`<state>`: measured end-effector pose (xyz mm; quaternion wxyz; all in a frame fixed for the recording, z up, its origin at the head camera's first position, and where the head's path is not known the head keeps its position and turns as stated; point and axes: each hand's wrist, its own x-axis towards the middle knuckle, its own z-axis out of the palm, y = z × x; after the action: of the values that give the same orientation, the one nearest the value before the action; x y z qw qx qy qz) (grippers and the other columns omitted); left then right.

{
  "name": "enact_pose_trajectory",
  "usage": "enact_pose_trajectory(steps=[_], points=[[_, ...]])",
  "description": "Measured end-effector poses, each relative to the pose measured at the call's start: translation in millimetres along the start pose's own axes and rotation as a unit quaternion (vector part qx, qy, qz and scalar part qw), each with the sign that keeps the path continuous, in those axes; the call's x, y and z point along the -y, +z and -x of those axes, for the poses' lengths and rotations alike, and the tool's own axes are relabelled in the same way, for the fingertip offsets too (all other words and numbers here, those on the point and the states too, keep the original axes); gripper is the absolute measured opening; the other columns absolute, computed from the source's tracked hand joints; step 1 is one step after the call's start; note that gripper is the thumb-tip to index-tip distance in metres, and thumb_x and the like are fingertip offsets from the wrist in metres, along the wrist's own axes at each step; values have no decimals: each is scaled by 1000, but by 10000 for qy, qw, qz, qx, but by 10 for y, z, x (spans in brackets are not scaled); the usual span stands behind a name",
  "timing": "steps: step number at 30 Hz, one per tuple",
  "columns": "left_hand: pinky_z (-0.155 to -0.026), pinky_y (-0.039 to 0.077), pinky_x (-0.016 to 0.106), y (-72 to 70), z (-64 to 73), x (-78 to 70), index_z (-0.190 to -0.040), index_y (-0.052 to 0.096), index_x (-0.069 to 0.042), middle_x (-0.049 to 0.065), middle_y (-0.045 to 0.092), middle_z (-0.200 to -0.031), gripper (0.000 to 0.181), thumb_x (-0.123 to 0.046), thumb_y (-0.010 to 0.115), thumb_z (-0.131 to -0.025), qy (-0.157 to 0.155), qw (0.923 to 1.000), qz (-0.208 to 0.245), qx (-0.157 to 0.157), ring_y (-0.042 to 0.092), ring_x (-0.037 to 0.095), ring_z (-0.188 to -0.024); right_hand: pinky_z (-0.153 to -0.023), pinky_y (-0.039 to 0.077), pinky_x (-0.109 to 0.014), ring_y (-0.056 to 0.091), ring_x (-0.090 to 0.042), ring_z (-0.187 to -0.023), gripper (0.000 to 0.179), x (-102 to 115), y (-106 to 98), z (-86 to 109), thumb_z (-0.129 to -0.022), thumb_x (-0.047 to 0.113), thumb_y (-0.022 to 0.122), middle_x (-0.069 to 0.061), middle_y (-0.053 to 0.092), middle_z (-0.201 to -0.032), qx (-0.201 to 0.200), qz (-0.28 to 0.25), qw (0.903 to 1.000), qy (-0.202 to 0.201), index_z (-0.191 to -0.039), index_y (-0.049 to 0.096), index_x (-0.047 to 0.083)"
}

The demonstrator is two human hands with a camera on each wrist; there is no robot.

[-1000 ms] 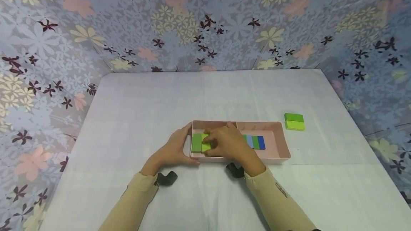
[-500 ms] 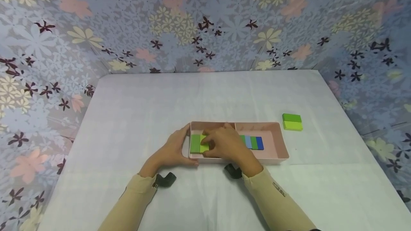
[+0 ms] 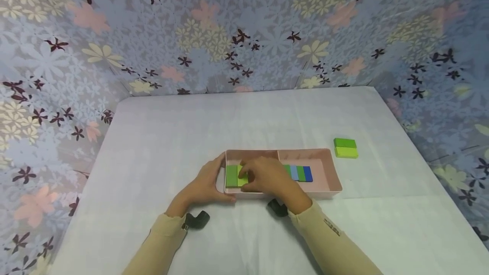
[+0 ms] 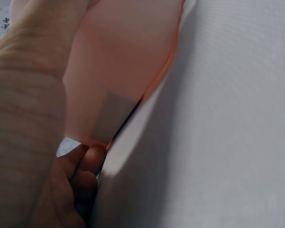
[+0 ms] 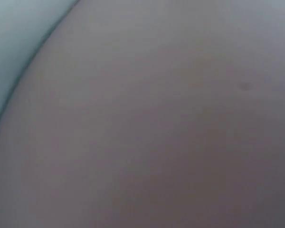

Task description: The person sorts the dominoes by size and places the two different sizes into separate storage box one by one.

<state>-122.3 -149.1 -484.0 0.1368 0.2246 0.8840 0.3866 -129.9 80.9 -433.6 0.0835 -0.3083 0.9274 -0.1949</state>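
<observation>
My left hand grips the left end of a long pink divided box, its thumb along the front wall and its fingers at the back corner. The left wrist view shows curled fingertips against the box's wall. Inside the left compartment, my right hand pinches a yellow-green block between thumb and forefinger. A green block lies flush beside it at the compartment's left wall. The right hand hides the rest of that compartment. A blurred pinkish surface fills the right wrist view.
Past the divider, a row holds a light blue block, a dark blue block and green ones. Right of the box, on the white-covered table, a green block lies against a yellow-green one. Floral cloth surrounds the table.
The head view has tilted slightly, so the scene sits a little lower and further left. Both hands keep their places at the box, and the blocks lie as before.
</observation>
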Motion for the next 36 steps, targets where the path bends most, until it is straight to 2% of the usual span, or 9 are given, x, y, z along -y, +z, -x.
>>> enact_pose_trajectory(steps=[6,9,12,17,19,23,29,33,36], points=[[-108,27,47,5,14,-19,-153,1,-32,2,34,-147,134,-69,80,-52,-15,10000,8,-40,30,21,-133,-59,42,-23,49,-4,-66,46,-14,12,2,-69,48,82,17,62,-91,-206,-68,9997,-96,-107,69,27],[-108,27,47,39,12,-16,-153,2,-31,2,35,-146,133,-69,80,-53,70,9999,1,-78,31,21,-132,-64,45,-24,51,-4,-70,49,-28,6,42,-69,48,81,16,64,-95,-382,-83,9992,-70,-110,67,25],[-108,26,48,55,10,-8,-153,2,-30,2,35,-147,133,-69,79,-53,129,9999,-37,-73,32,22,-132,-74,49,-26,58,-4,-82,45,-38,-16,94,-74,42,79,14,67,-104,-655,-72,9978,5,-113,67,24],[-109,25,48,49,11,-2,-153,0,-31,0,35,-147,132,-70,79,-54,196,9997,-111,-74,33,21,-132,-58,46,-22,53,-3,-67,29,-69,-65,174,-81,26,69,12,64,-107,-1295,12,9916,-47,-109,69,24],[-108,27,46,42,8,0,-153,0,-32,-3,37,-145,132,-69,79,-54,265,9995,-124,-118,34,18,-130,-50,40,-20,44,-4,-57,29,-89,-87,196,-80,21,67,10,61,-107,-1542,-9,9880,-128,-109,69,22],[-107,29,47,37,6,0,-153,1,-31,-6,41,-141,131,-67,81,-55,402,9989,-124,-188,37,17,-127,-47,37,-19,39,-4,-54,32,-127,-160,254,-80,19,70,7,56,-107,-1878,-172,9818,-207,-112,69,18],[-108,27,47,47,-4,8,-154,4,-28,-5,41,-139,133,-69,80,-53,326,9992,-102,-193,37,17,-127,-43,37,-21,38,-3,-50,32,-247,-311,379,-80,14,67,6,54,-110,-1959,-353,9798,192,-112,67,19],[-109,25,46,46,-3,10,-153,3,-30,-4,40,-140,133,-72,78,-52,240,9995,-131,-153,35,18,-129,-50,40,-23,43,-4,-54,31,-385,-390,469,-82,15,66,5,56,-110,-2118,-357,9755,479,-113,66,18],[-110,23,47,39,3,0,-153,2,-31,-3,39,-143,134,-72,79,-51,170,9997,-122,-134,34,18,-131,-46,39,-25,43,-6,-51,31,-491,-441,543,-83,19,64,6,58,-110,-2271,-75,9714,688,-113,66,20]])
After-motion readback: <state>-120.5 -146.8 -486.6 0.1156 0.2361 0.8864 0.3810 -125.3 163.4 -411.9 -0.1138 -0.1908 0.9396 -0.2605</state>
